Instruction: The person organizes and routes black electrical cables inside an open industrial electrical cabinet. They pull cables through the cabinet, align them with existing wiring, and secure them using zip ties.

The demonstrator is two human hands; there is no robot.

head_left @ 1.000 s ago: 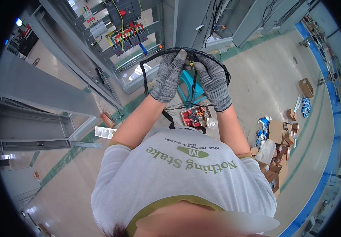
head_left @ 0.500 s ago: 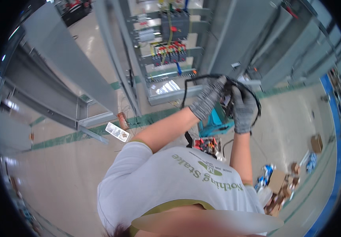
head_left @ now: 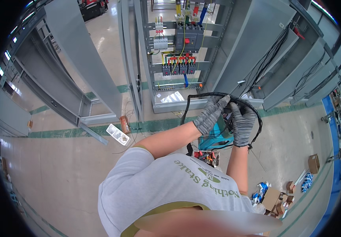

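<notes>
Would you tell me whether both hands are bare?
No, both the left hand and the right hand wear grey knit gloves while gripping a black cable loop.

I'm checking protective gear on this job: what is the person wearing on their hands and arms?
Both the left hand and right hand wear grey speckled knit gloves reaching the wrists. The forearms are bare; short sleeves of a light grey T-shirt end above the elbows.

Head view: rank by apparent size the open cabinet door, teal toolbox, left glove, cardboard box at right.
1. open cabinet door
2. teal toolbox and left glove: look alike, glove nearer the camera, so unranked
3. cardboard box
</notes>
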